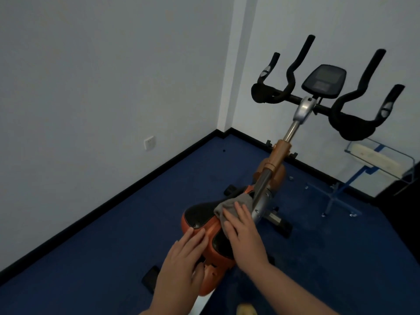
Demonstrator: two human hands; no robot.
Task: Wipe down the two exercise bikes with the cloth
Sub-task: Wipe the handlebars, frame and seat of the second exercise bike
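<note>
**A:** Which step is this?

**B:** Wiping the saddle. The right hand (244, 233) presses a crumpled grey cloth (236, 204) flat-fingered onto the orange-and-black padded saddle (204, 220) of the orange-framed exercise bike (278, 155); the left hand (181, 262) rests open on the saddle's rear edge.

**A:** And next?

**B:** Likely the smooth chrome post (261, 185), then the foam-wrapped black handlebars (350, 119). A second bike isn't in view, possibly behind.

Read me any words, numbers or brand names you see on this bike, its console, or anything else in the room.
None can be read.
Console: screen dark, markings too blurred.
Handlebar grip plates: too small to tell.
Wall socket: no text visible.
</note>
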